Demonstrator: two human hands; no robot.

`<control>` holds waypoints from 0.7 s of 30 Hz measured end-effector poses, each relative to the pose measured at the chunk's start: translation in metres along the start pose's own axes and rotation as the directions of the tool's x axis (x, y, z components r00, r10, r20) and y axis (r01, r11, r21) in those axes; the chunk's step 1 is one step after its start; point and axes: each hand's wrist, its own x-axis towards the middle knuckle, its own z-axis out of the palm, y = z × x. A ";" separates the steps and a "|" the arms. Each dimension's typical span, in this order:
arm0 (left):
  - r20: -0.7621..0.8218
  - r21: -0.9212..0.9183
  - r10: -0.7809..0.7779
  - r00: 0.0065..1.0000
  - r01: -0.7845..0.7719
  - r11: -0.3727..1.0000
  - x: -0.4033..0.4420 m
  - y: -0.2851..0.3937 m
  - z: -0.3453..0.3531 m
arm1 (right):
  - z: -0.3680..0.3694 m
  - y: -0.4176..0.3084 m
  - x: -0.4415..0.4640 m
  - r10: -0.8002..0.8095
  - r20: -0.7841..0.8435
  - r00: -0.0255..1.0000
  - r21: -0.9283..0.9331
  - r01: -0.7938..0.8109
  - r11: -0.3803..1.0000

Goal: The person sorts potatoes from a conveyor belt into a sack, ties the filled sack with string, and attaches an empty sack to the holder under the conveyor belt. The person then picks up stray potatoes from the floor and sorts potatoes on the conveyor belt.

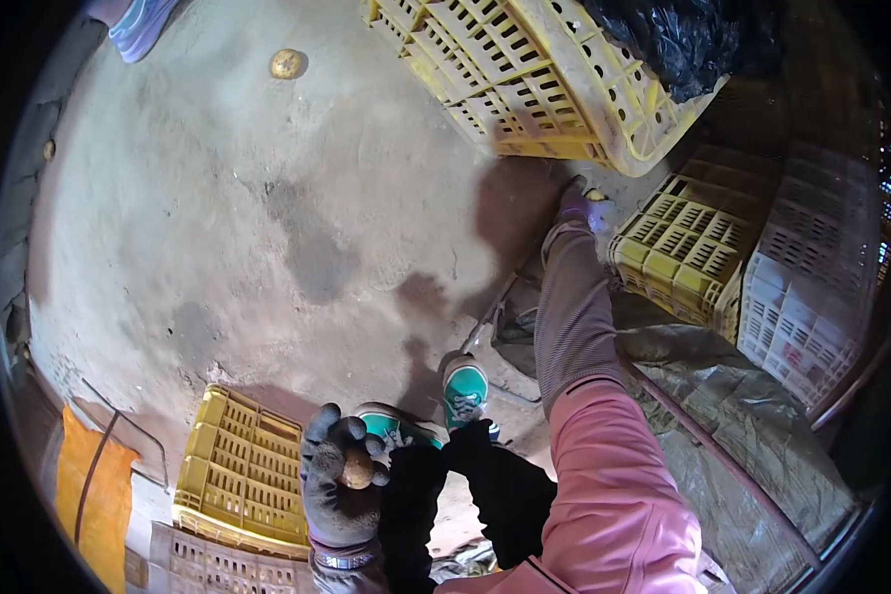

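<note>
My left hand, in a dark grey glove, is closed around a small brown potato in front of my legs. My right arm, in a pink jacket and striped sleeve, stretches far forward. At its end my right hand looks small and gloved, low near the floor. Just right of it lies a small yellowish potato; whether the fingers touch it is unclear. The fingers are too small and shadowed to show how they are held. A big tilted yellow crate stands beyond that hand.
A black plastic bag lies on the tilted crate. More crates, yellow and white, stand at right; another yellow crate is at lower left, near an orange sack. A potato lies on the far floor.
</note>
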 end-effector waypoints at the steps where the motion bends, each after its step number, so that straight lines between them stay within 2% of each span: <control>1: 0.002 0.025 0.007 1.000 -0.007 1.000 0.001 -0.002 0.003 | 0.002 0.001 0.008 -0.065 0.002 0.998 0.026 0.064 0.998; 2: 0.005 0.051 0.014 1.000 -0.014 0.999 0.002 -0.004 0.005 | 0.007 0.002 0.013 -0.128 0.002 0.992 0.054 0.127 0.990; 3: 0.004 0.081 0.016 1.000 -0.016 0.997 0.004 -0.006 0.005 | 0.001 0.000 0.008 -0.126 -0.033 0.991 0.087 0.128 0.988; 4: 0.004 0.092 0.013 1.000 -0.013 0.996 0.006 -0.008 0.007 | 0.000 -0.002 0.009 -0.116 -0.031 0.993 0.087 0.118 0.989; 6: -0.094 0.046 0.020 0.995 -0.016 0.999 0.006 -0.012 0.013 | -0.003 -0.005 0.012 -0.073 -0.004 0.997 0.002 0.073 0.997; 10: -0.057 0.093 0.054 0.997 -0.048 0.995 0.005 -0.016 0.020 | 0.003 0.000 0.020 -0.039 -0.008 0.999 0.012 0.039 0.999; 14: 0.043 0.149 0.008 0.999 -0.015 0.989 0.003 -0.022 0.013 | 0.059 0.025 0.083 -0.320 -0.005 0.947 -0.180 0.314 0.932; 16: 0.014 0.079 -0.037 0.999 0.035 0.996 0.002 -0.020 0.013 | 0.051 0.020 0.080 -0.390 0.032 0.920 -0.149 0.390 0.909; 17: 0.014 0.108 -0.013 1.000 0.011 0.994 0.002 -0.019 0.012 | 0.039 0.013 0.079 -0.342 0.240 0.909 -0.013 0.355 0.935; 18: 0.019 0.108 -0.003 1.000 0.001 0.994 0.002 -0.017 0.012 | 0.040 0.012 0.094 -0.304 0.440 0.845 0.105 0.288 0.952; 19: 0.018 0.125 0.003 1.000 -0.005 0.992 0.001 -0.015 0.013 | 0.049 0.012 0.104 -0.225 0.531 0.817 0.072 0.221 0.973; 20: 0.019 0.137 0.008 1.000 -0.011 0.991 0.000 -0.015 0.014 | 0.039 0.007 0.092 -0.227 0.528 0.818 0.074 0.222 0.972; 21: 0.024 0.133 0.008 1.000 -0.011 0.991 -0.001 -0.016 0.014 | 0.017 -0.002 0.066 -0.343 0.506 0.792 -0.216 0.501 0.838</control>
